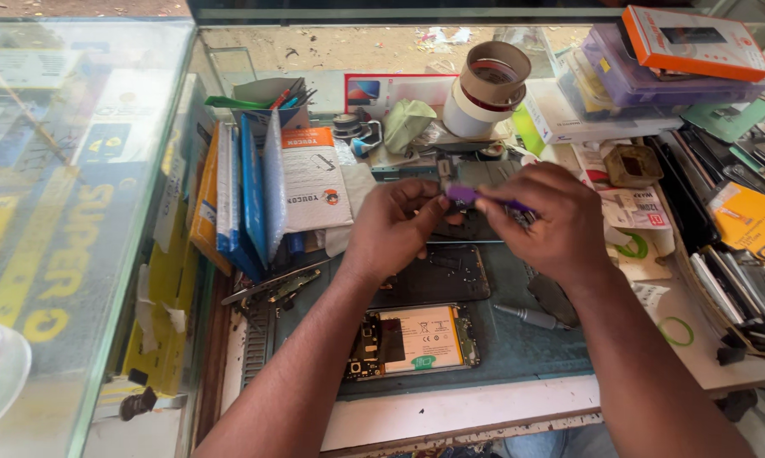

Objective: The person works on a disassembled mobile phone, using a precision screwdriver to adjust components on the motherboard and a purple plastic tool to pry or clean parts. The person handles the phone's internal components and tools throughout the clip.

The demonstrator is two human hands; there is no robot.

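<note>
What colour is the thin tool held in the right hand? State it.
Purple tool, gripped by the right hand; head view.

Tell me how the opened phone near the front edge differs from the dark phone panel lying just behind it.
The opened phone shows its insides: a pale battery and circuit boards. The dark phone panel shows only a flat black surface.

The opened phone lies in full view, clear of both hands. The dark phone panel is partly hidden by the left hand.

The opened phone sits nearer the bench's front edge, the panel farther back. Both lie flat on the green work mat.

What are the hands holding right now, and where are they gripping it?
Both the left hand and right hand pinch a thin purple tool, the left at its wider end; the right's exact grip is hidden.
</note>
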